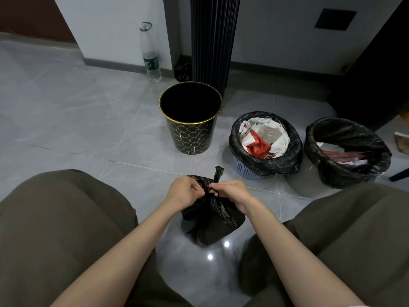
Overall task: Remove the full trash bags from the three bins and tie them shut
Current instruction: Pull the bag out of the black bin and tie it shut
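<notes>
Both hands, left hand [184,191] and right hand [232,193], are pinching the black bag [210,220] neck on the floor between the knees; pulling the ends snug is looking wise.

Grey tiled floor [66,120], glossy. Clear plastic bottle [150,56], green label, upright on the floor against the white wall near the far edge. Grey baseboard [124,65] along the foot of that wall. Dark pleated column [213,41], floor to top of view, right of the bottle. Small black plastic bundle [182,70] at the column's base, between bottle and column. Dark square panel [335,19] high on the wall, right. Brown door [28,16], far left corner. Wooden piece [401,142], cut off by the right edge; dark furniture leg [398,175] just below.
</notes>
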{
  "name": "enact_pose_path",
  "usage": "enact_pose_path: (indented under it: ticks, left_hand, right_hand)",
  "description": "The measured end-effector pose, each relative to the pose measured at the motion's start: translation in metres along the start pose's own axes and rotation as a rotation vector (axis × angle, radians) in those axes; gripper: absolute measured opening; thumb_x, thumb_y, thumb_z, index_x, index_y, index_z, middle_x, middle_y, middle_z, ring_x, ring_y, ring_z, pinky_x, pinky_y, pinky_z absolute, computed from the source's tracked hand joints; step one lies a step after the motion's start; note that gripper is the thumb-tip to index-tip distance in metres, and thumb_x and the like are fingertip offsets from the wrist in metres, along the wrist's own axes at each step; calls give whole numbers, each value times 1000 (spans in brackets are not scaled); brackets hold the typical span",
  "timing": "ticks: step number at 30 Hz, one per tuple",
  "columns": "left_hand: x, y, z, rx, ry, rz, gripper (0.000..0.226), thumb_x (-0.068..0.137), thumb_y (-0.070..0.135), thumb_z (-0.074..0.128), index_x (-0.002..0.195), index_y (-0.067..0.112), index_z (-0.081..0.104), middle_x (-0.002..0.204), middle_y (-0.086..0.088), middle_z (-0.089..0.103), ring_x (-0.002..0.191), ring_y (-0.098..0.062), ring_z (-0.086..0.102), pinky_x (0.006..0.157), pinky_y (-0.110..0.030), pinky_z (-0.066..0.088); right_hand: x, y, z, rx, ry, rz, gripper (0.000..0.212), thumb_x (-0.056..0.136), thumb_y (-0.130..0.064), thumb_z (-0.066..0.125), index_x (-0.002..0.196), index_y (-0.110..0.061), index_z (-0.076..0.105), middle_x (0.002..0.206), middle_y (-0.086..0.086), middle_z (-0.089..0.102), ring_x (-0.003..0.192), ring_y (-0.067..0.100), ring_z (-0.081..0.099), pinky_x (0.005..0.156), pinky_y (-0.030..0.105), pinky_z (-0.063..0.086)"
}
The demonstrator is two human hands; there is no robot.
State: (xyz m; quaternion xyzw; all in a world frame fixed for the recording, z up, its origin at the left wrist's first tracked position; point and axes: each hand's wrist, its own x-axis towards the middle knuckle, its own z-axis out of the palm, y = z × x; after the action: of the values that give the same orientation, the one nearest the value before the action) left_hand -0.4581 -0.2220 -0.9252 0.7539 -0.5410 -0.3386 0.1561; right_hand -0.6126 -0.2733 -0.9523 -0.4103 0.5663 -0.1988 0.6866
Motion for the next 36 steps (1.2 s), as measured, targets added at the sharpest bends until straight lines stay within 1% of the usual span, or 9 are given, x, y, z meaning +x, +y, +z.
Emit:
enact_pose_path:
  ticks: [3,7,11,18,22,25,29,33,36]
  left_hand:
    - [1,-9,6,-101,-79,-85,9,77,12,70,82,9,76,68,5,69,63,-3,60,70,-21,49]
    - [1,-17,13,-99,-185,-179,7,78,12,70,74,13,75,38,17,56,34,5,49,57,-17,49]
    - [0,-22,24,-148,-211,-243,19,77,10,67,61,20,69,55,6,65,39,-1,52,72,-26,56]
    - [-6,-24,39,-106,-154,-210,14,80,8,60,73,1,70,74,-21,68,89,-30,68,60,-17,41]
    - [-5,-14,30,134,-190,-132,11,81,26,60,79,19,69,93,-6,72,97,-24,65,77,-25,48]
    - [0,3,11,324,38,37,18,84,34,56,84,18,64,98,-4,66,99,-26,61,79,-33,50]
    - [19,6,-6,425,66,367,34,90,11,44,121,22,54,134,1,46,127,-22,39,100,-39,39]
    - [29,-11,-2,453,-216,309,62,93,4,35,144,39,28,158,11,13,147,-19,2,115,-45,15]
    - [31,-26,11,307,-281,246,50,96,20,30,141,42,29,154,9,26,147,-22,9,116,-50,16]
  right_hand:
    - [5,-2,-3,71,-9,112,12,75,-3,76,84,4,72,70,7,72,58,10,63,76,19,56]
    - [3,-4,-2,83,-38,144,6,76,2,74,81,3,70,62,2,71,60,10,62,57,12,53]
    - [1,-4,-3,10,-41,137,20,69,2,79,86,0,70,67,6,72,62,11,67,76,20,51]
    - [-7,-7,3,-681,-30,-277,21,67,-3,75,66,-24,75,73,3,74,70,12,67,80,28,56]
    - [-16,-8,5,-1030,59,-502,20,73,-5,63,80,-19,76,80,1,74,78,16,67,79,23,47]
    - [-17,0,3,-1257,161,-756,21,68,-2,66,74,-20,72,72,-2,73,72,20,67,78,23,38]
    - [-14,17,1,-1257,239,-1058,20,55,0,71,60,-18,63,54,-7,60,51,18,58,64,24,29]
    - [-7,26,-3,-1191,252,-1292,10,76,-5,61,71,-13,63,69,-4,63,59,19,56,63,26,36]
    - [-1,28,-5,-1147,255,-1350,10,74,-2,68,72,-12,65,77,-2,67,63,19,58,61,27,45]
